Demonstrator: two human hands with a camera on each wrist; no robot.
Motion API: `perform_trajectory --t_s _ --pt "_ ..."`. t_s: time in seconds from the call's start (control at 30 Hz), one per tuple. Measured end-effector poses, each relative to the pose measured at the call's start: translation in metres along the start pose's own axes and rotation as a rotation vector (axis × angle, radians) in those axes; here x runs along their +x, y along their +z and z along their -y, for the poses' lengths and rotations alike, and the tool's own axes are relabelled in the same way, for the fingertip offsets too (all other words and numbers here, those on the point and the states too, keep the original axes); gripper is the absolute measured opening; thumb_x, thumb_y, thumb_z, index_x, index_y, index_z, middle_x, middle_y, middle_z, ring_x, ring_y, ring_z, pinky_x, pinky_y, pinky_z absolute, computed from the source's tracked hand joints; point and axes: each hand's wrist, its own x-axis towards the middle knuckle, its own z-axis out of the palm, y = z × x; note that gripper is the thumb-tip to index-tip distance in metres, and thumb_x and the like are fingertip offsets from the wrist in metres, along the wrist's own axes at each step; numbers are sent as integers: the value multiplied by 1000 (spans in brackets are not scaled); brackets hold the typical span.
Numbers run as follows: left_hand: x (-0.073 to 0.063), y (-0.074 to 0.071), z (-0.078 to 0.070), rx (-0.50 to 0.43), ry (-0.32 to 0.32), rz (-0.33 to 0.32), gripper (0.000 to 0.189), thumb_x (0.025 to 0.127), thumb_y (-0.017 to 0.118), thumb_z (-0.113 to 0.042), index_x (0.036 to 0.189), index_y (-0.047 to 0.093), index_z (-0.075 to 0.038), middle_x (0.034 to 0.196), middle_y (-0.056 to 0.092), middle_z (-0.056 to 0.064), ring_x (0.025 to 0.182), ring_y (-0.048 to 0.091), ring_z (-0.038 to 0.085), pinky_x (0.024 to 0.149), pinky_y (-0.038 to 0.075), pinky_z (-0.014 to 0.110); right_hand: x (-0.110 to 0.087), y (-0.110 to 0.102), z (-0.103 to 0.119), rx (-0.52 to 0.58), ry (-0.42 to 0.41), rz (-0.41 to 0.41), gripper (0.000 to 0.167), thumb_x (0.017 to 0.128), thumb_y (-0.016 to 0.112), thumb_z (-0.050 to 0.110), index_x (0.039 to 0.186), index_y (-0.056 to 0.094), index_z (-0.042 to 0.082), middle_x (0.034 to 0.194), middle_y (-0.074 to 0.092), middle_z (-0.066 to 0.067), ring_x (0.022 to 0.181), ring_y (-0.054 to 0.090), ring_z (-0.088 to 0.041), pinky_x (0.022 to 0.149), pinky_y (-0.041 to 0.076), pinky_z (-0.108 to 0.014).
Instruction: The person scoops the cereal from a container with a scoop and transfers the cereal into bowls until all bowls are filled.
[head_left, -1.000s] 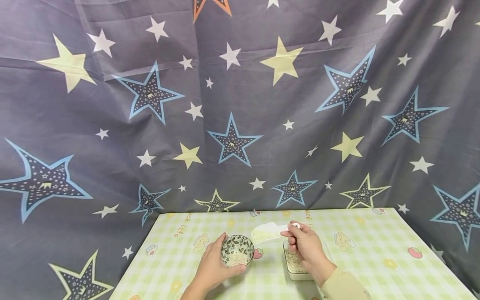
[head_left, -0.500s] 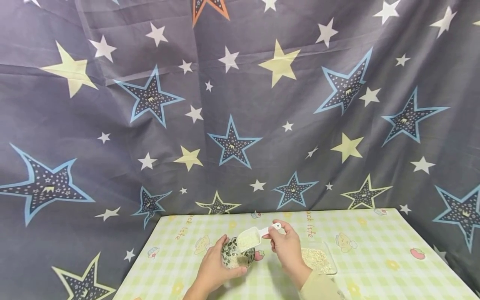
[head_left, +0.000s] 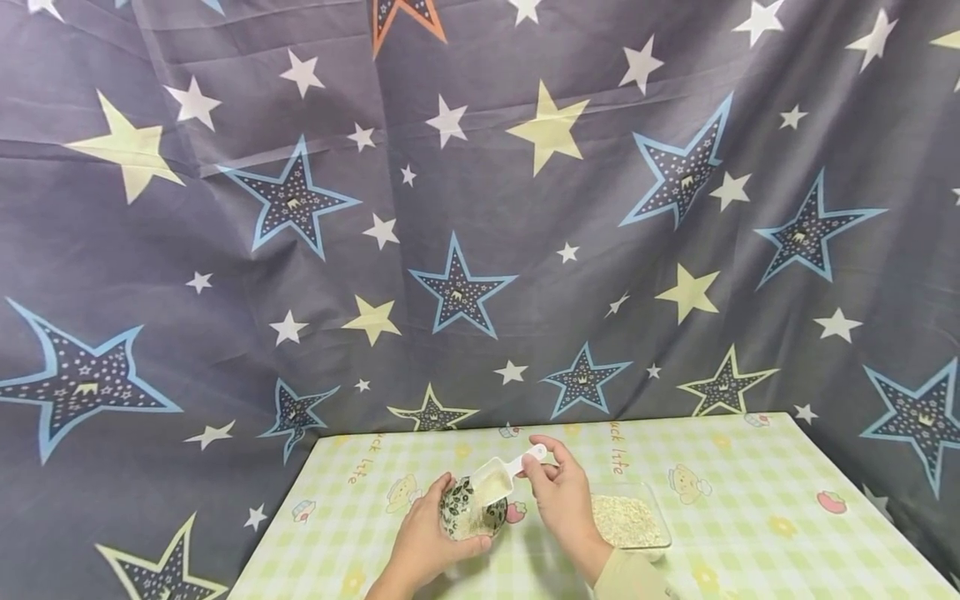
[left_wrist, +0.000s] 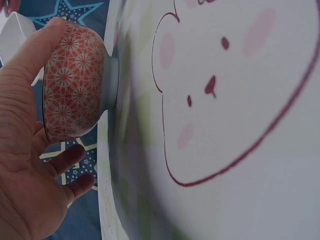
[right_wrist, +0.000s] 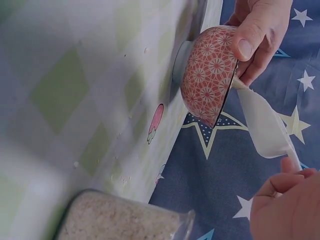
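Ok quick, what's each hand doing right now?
Left hand: holding the patterned bowl by its side.
Right hand: holding the white scoop by its handle, tipped over the bowl.

The right hand [head_left: 559, 504] has moved left across the lower middle of the frame, uncovering most of the tub [head_left: 662, 517] just right of it. The scoop [head_left: 492, 482], a second ago near level beside the bowl [head_left: 453, 504], now reaches over its upper right and slants toward lower left. The flakes [head_left: 491, 488] inside look fewer.
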Motion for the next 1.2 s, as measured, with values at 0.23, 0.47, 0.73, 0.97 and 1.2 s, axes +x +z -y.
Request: perform_trajectory --t_s 0.23,0.47,0.73,0.97,1.2 --pt "0 0 -1 0 -10 9 128 63 95 -70 161 44 -7 154 61 15 132 62 38 111 52 62 -2 2 2 1 -75 2 32 103 72 16 134 69 19 82 81 -11 49 42 -1 44 30 -17" --pt "-2 -2 -5 8 -15 13 126 64 95 -69 161 44 -7 155 61 13 131 62 36 110 53 60 -7 6 0 -69 -386 12 29 103 72 17 131 71 25 72 77 -1 48 40 6 41 35 -16" --pt "-4 -3 -9 4 -25 22 124 66 95 -68 161 43 -7 156 60 14 131 61 37 109 53 62 -8 9 -6 -200 -738 -18 34 99 72 2 130 70 14 61 61 14 54 32 18 46 31 -5" --pt "-3 -3 -8 8 -23 19 124 65 95 -68 161 43 -8 156 60 14 130 62 35 108 54 61 -9 8 -3 -205 -724 -15 31 100 72 3 130 69 12 61 62 13 53 34 16 46 33 -7" --pt "-3 -2 -7 7 -22 24 125 66 94 -69 161 43 -8 156 60 13 130 62 35 108 54 61 -9 8 -4 -176 -602 5 30 102 71 8 133 69 12 65 69 13 51 37 15 44 34 -10"
